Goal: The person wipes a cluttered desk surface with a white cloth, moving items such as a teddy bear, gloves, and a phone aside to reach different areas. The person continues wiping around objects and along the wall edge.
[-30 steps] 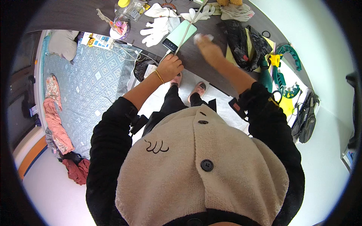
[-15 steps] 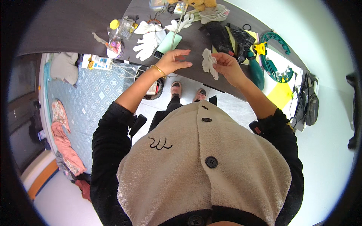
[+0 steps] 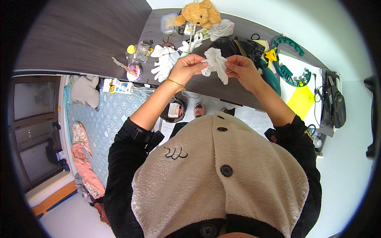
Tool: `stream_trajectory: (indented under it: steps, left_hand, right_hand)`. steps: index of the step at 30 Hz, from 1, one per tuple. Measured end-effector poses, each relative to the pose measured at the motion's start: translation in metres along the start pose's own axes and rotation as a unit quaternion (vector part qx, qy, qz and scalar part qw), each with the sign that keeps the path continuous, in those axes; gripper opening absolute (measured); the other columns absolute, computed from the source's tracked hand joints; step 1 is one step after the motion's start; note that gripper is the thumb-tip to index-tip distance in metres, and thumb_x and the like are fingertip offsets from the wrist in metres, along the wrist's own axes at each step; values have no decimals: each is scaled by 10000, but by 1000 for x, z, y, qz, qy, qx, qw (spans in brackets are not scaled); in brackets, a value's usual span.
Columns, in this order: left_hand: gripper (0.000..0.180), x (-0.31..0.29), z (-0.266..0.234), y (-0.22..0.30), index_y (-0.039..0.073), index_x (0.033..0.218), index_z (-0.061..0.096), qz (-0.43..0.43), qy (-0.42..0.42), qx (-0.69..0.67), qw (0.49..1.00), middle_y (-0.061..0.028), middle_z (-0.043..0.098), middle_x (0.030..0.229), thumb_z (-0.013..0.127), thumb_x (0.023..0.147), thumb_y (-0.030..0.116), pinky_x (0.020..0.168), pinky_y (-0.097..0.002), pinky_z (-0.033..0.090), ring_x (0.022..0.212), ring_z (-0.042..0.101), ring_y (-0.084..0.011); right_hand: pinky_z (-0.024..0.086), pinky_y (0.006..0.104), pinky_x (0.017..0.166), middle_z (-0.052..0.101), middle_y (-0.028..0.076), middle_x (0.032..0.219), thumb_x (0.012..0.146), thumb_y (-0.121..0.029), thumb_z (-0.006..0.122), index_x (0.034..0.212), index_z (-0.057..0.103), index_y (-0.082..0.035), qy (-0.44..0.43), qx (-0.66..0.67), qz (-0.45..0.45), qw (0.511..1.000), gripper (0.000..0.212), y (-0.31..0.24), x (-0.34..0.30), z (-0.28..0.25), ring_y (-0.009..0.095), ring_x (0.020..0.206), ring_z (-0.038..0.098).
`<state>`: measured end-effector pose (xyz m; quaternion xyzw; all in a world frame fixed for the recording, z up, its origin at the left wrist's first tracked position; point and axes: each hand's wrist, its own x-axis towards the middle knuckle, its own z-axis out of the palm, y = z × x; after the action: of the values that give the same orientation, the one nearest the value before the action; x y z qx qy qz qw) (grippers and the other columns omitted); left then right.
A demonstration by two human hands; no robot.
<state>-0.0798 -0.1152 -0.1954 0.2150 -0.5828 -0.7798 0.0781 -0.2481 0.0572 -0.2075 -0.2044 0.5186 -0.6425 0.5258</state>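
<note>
A crumpled white tissue [image 3: 214,64] hangs spread between my two hands above the front of the dark desk [image 3: 198,85]. My left hand [image 3: 187,69] pinches its left edge between thumb and fingers; a gold bangle [image 3: 175,83] circles that wrist. On the other side, my right hand [image 3: 243,70] grips the right edge in its fingertips. White gloves [image 3: 164,63] lie on the desk just beyond my left hand. A black plastic bag [image 3: 224,47] sits behind the tissue. Beside my right hand is a dark green rounded object [image 3: 271,81].
A teddy bear [image 3: 200,15], a clear plastic box [image 3: 168,23] and a yellow-capped bottle [image 3: 137,53] stand farther back. Green curved toothed pieces [image 3: 283,71] lie at the right near a black bag [image 3: 335,99]. Below the desk is a bin [image 3: 174,111]; a bed [image 3: 107,115] is at left.
My left hand has moved up and right and now grips the tissue's left side. The tissue, held only by my right hand before, is wider spread. The view has shifted.
</note>
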Motion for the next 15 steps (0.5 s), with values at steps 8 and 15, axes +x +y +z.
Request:
stream_trajectory:
  steps: [8, 15]
  left_hand:
    - [54, -13, 0, 15, 59, 934, 602, 28, 3, -99, 995, -8, 643, 870, 599, 890, 28, 641, -201, 515, 748, 608, -63]
    - [80, -22, -11, 21, 38, 945, 592, 4, -58, -266, 962, -91, 648, 962, 556, 881, 8, 775, -342, 578, 861, 658, -199]
  right_hand:
    - [524, 238, 697, 617, 38, 995, 881, -123, 642, 1046, 553, -48, -31, -14, -70, 997, 202, -15, -3, 35, 110, 788, 629]
    - [481, 227, 659, 628, 26, 856, 856, -87, 660, 886, 554, -46, -81, -203, -41, 975, 118, -24, 6, 41, 94, 742, 620]
